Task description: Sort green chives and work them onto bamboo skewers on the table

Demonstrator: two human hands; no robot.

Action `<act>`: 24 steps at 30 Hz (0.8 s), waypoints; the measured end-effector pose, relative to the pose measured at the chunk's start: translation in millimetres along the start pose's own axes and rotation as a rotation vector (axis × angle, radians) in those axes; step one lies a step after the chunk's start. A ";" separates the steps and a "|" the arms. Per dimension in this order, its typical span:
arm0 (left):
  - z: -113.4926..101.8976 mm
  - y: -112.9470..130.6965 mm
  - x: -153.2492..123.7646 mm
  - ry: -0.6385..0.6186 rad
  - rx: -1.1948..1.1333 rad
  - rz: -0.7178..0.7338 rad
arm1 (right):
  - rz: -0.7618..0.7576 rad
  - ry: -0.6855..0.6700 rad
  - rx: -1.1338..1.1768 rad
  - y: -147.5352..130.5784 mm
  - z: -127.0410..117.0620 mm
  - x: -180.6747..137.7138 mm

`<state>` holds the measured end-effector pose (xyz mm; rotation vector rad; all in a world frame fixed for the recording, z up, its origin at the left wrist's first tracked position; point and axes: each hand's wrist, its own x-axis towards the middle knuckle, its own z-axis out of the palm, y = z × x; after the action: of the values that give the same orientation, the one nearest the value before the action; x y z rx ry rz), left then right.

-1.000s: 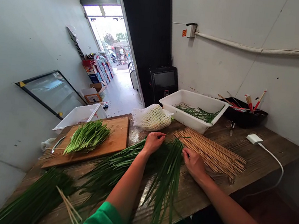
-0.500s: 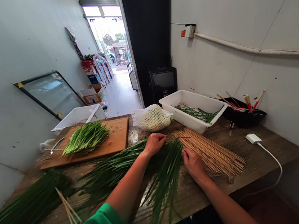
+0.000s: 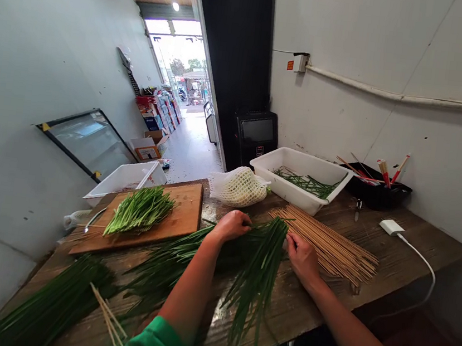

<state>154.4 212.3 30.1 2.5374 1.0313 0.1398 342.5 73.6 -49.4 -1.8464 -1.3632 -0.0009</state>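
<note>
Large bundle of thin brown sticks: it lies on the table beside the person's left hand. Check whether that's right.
The hand is wrong: the head view shows the large bundle of thin brown sticks on the table beside the person's right hand, not the left hand.

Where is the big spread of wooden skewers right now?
In the head view, the spread of wooden skewers lies right of centre on the table, just beyond the right hand and in front of the white plastic tub.
</note>
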 end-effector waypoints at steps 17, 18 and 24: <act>-41.9 6.8 -25.8 0.199 0.216 -0.201 | 0.131 0.229 0.373 6.4 -59.1 -1.7; -32.1 7.7 -18.0 0.184 0.235 -0.202 | 0.155 0.230 0.414 6.8 -62.8 -4.1; 0.0 6.9 -1.3 0.138 0.313 -0.293 | 0.285 0.103 0.679 12.7 -74.3 -8.7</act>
<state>157.9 206.9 32.9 2.6367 1.5754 0.0768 381.9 20.9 -11.7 -1.4127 -0.8661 0.4527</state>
